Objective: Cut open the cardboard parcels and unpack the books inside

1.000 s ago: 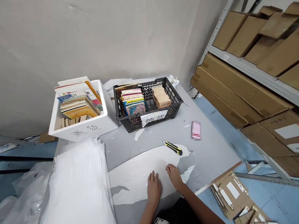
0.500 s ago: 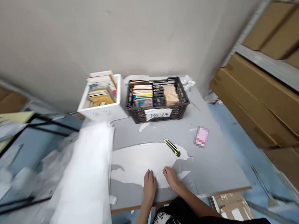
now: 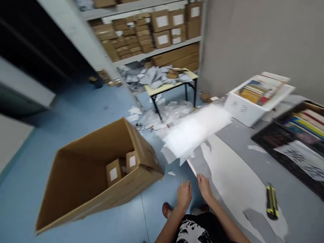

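My left hand [image 3: 184, 195] is in the air above the floor, just off the table's edge, its fingers curled in with nothing visible in them. Close beside it, my right hand [image 3: 204, 187] is at the table's near edge, fingers bent together and also without a visible object; whether it touches the edge I cannot tell. A stack of white sheets [image 3: 196, 127] lies beyond the hands and overhangs the table's side. To the right, a torn white sheet [image 3: 227, 165] lies flat on the grey table [image 3: 238, 134]. The yellow-and-black box cutter [image 3: 271, 201] rests toward its near end.
A large open cardboard box [image 3: 150, 168] holding small cartons stands on the floor at left. Behind are a yellow-topped table [image 3: 164, 88] heaped with scraps and shelves of cartons [image 3: 162, 27]. A white bin of books [image 3: 241, 110] and a black crate [image 3: 268, 135] stand at right.
The view has swung left, bringing the cardboard box and shelves into sight. Both hands have come off the torn white sheet to the table's edge, the left one past it.
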Demonstrator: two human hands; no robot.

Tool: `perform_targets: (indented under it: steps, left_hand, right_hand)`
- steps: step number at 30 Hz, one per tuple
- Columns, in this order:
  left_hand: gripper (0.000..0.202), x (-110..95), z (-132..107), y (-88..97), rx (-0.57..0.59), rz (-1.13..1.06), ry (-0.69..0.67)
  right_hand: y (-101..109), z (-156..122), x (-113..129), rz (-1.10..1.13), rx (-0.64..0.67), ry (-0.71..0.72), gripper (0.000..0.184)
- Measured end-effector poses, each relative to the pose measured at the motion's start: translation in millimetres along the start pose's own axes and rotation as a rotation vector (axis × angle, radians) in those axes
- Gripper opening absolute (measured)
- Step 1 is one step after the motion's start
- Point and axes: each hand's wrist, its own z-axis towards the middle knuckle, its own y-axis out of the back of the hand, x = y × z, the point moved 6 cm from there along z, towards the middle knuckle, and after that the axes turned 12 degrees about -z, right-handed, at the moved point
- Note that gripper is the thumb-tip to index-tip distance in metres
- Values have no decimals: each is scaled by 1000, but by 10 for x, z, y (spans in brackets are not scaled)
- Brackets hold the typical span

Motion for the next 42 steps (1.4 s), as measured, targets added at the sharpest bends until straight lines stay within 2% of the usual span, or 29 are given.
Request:
perform_targets:
  steps: [5, 10, 13, 16, 20, 25, 28, 33, 36, 38, 40, 42]
  left_hand:
    - [41, 1012, -566, 770, -220, -37, 207]
    - [38, 2020, -1107, 1551, -385, -45, 377]
    - [37, 2437, -1256, 1940, -445, -48, 418]
    - [38, 2712, -1306, 2220, -507, -70, 453]
    - [38, 2834, -1307, 2353, -542, -149, 460]
    - [36, 2708, -1240, 2299, -547, -207, 440]
    - [35, 2665, -1151, 2242, -520, -215, 394]
    - [35, 2800, -844, 2277, -509, -229, 317]
    - [34, 2834, -681, 2409, -486, -241, 297]
    - [34, 2848, -630, 2558, -497, -230, 307]
    - [34, 2920, -613, 2743, -528, -217, 351]
    - [33, 3079, -621, 2946, -554, -216, 414]
  right_hand:
    - [-548, -169, 1140, 14, 75, 225, 62]
    - [-1106, -454, 2288, 28, 148, 359, 64]
    - [-1425, -618, 2802, 22, 194, 404, 62]
    - [-1714, -734, 3163, 3, 253, 437, 58]
    - [-1968, -797, 3435, -30, 323, 465, 50]
    - [-2094, -805, 3595, -52, 383, 455, 39]
    - [-2125, -752, 3630, -53, 365, 419, 38]
    - [-2097, -464, 3541, -29, 264, 327, 43]
    - [-2009, -312, 3472, 23, 238, 290, 43]
    - [-1976, -220, 3472, 74, 252, 275, 43]
    - [-2016, -114, 3533, 131, 292, 271, 44]
    - [-2154, -4, 3660, 183, 351, 269, 46]
